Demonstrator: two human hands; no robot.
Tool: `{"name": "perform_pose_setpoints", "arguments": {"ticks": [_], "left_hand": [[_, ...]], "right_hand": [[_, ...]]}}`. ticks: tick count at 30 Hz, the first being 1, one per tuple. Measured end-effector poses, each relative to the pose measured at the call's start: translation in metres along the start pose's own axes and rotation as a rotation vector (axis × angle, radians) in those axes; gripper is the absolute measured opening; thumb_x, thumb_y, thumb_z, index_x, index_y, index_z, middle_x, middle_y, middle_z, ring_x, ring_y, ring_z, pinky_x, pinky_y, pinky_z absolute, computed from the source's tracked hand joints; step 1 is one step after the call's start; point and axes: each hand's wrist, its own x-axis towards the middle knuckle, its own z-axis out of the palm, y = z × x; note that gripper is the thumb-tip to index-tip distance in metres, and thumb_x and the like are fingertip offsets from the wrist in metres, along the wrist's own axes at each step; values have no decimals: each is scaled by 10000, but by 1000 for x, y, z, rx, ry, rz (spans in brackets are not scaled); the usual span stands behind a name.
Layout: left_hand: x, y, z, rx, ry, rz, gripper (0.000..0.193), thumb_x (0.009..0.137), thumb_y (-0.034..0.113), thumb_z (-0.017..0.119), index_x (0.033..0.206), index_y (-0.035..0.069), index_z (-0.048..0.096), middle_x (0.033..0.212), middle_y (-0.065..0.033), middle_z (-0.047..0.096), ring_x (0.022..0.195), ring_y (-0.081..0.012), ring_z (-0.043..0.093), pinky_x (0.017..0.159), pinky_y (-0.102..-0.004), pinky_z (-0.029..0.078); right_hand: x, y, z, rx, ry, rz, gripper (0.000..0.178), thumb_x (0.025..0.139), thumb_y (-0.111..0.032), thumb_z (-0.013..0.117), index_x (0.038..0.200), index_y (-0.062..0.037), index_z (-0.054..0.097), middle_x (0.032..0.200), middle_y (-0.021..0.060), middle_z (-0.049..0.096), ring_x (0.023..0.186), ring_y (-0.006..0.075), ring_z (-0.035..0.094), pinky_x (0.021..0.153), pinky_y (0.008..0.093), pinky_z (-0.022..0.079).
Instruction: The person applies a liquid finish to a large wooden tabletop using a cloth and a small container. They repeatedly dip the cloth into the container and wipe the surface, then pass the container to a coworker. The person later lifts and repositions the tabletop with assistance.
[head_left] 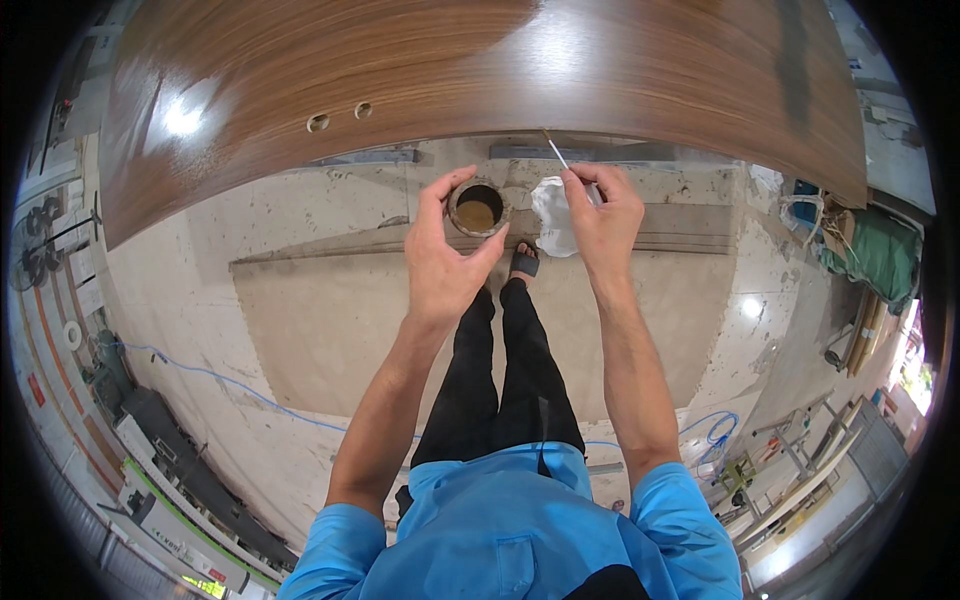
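Beside a brown board (430, 75), left grip (446, 258) clasps round a cup (481, 193), right grip (607, 222) pinches a stick (558, 153).

Panel (660, 80): wood-grain, glossy, smth | cup (484, 193): rough, crusty rim | wad (555, 222): crumpled, cloth/paper unclr

Left hand (445, 268) grips round cup (453, 208), brownish liquid (476, 217) inside. Right hand (608, 225) pinches thin white stick (557, 153), its tip at wood-grain panel's (480, 80) near edge.

Two hands (443, 262), one pot (481, 193), one stick (558, 153), two holes (318, 123)
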Motion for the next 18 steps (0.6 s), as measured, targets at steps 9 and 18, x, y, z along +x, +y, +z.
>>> {"name": "perform_pose_setpoints", "arguments": {"ticks": [9, 18], "left_hand": [[-14, 4, -11, -62, 8, -11, 641, 827, -5, 814, 1397, 2, 521, 1401, -140, 618, 1218, -222, 642, 1058, -350, 495], [-68, 37, -64, -26, 17, -17, 681, 839, -85, 780, 1420, 2, 436, 1496, -165, 530, 1300, -199, 571, 1110, -343, 482]], "right_hand": [[-13, 6, -13, 376, 75, 205, 145, 984, -110, 739, 1037, 24, 748, 916, 36, 694, 877, 110, 650, 809, 263, 523], [-49, 19, -27, 1081, 39, 573, 104, 1067, -129, 634, 1108, -34, 642, 1030, 57, 674, 936, 141, 655, 852, 299, 569]]}}
